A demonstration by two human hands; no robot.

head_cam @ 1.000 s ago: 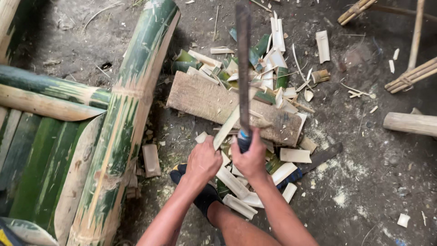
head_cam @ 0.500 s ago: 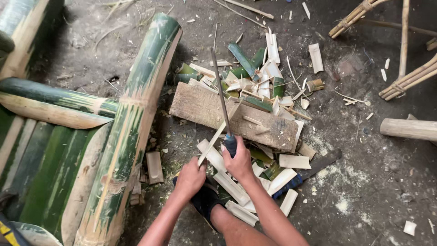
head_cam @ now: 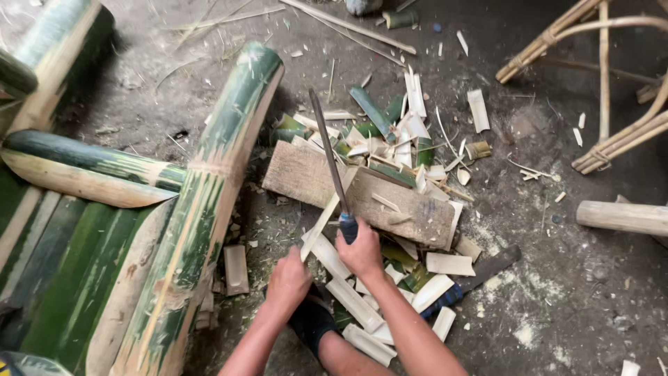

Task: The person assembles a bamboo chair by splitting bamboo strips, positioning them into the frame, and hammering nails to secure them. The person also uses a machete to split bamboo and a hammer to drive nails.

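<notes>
Currently, a thin pale bamboo strip (head_cam: pixel 321 221) is steadied on the wooden chopping block (head_cam: pixel 299 174) by the left hand (head_cam: pixel 289 282), fingers closed around it; a long dark blade (head_cam: pixel 327 150) is gripped in the right hand (head_cam: pixel 360 251), seemingly mid-split, so a square downward cut seems needed.

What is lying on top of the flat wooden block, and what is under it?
On the wooden block rest a thin bamboo strip, small slivers and the knife blade. Bamboo offcuts crowd its far edge. Whatever lies beneath it is hidden.

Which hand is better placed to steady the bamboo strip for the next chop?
Left. The left hand already sits at the bamboo strip leaning on the wooden block; the right hand is occupied gripping the long knife.
</notes>
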